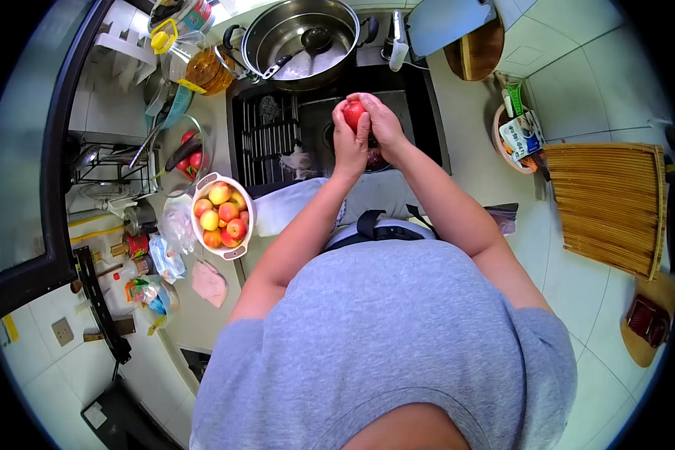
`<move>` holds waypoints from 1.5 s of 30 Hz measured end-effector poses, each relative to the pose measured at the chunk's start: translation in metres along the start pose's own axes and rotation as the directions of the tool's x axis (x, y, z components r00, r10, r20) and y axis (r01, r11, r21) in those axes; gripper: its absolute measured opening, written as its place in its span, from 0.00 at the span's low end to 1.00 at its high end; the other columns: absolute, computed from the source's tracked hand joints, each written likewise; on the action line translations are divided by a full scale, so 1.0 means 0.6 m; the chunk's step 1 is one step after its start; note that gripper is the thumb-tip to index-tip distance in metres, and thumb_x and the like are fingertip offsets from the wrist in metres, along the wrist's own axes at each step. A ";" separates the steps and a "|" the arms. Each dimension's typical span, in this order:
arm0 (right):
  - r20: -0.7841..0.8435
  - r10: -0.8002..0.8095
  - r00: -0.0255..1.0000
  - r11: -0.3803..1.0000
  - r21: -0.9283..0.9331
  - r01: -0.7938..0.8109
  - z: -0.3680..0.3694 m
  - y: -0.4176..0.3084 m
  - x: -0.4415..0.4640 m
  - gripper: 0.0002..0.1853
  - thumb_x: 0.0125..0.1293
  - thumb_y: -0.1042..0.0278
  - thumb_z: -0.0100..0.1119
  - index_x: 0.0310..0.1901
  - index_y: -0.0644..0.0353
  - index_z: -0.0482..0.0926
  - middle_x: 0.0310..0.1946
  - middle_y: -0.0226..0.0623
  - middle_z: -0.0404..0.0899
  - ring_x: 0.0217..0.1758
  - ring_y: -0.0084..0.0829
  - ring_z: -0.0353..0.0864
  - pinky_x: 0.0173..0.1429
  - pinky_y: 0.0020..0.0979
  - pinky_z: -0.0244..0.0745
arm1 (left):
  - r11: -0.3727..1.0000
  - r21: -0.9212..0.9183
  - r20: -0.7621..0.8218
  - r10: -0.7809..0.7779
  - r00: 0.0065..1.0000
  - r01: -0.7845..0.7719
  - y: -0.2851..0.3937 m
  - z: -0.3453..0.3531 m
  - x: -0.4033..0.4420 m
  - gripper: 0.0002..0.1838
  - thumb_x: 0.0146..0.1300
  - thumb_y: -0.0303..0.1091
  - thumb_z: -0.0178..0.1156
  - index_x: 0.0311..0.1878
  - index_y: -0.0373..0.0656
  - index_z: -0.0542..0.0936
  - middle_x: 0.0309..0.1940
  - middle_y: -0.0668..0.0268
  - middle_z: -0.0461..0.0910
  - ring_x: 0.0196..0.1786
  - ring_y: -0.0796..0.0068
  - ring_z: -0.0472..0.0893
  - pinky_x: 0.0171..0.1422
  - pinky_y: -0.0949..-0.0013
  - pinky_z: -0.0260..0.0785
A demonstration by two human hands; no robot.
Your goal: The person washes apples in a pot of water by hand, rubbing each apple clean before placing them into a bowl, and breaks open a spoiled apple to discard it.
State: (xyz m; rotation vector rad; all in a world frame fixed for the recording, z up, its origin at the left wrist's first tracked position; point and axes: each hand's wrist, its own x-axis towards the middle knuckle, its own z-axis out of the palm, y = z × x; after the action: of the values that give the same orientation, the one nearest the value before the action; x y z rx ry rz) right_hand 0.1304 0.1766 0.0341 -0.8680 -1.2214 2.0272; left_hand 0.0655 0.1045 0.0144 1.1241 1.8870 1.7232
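Observation:
Both hands are cupped together over the black sink (439, 142), around a round, glossy red fruit (354, 113). My left hand (346, 146) wraps the fruit from the left and below. On the other side my right hand (381, 124) curls over its top and right, with fingertips meeting the left hand. Only part of the fruit shows between the fingers, so I cannot tell whether it is a tomato or an apple. Below the hands, something reddish (375, 159) lies in the sink, partly hidden by my wrists. A rack (266, 142) covers the sink's left side.
A white colander (234, 253) of red-yellow fruits (225, 214) stands left of my left forearm. Behind it, a glass bowl (205, 154) holds red tomatoes and a dark eggplant. A steel pot (259, 34) with a ladle (315, 41) sits behind the sink, near an oil bottle (206, 71).

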 end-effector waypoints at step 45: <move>0.234 -0.015 0.972 0.858 0.502 -0.108 -0.008 -0.046 -0.001 0.09 0.78 0.62 0.51 0.49 0.55 0.76 0.44 0.34 0.79 0.47 0.27 0.79 0.56 0.32 0.78 | 0.848 0.374 0.229 0.308 0.924 -0.375 0.096 -0.054 0.034 0.32 0.60 0.48 0.68 0.60 0.39 0.70 0.45 0.55 0.74 0.45 0.49 0.78 0.49 0.55 0.73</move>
State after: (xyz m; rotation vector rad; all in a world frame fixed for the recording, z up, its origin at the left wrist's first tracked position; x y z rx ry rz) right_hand 0.1394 0.1894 0.0576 -0.4113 -0.7028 2.3816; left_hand 0.0475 0.0947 0.0805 1.8018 2.1011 1.3622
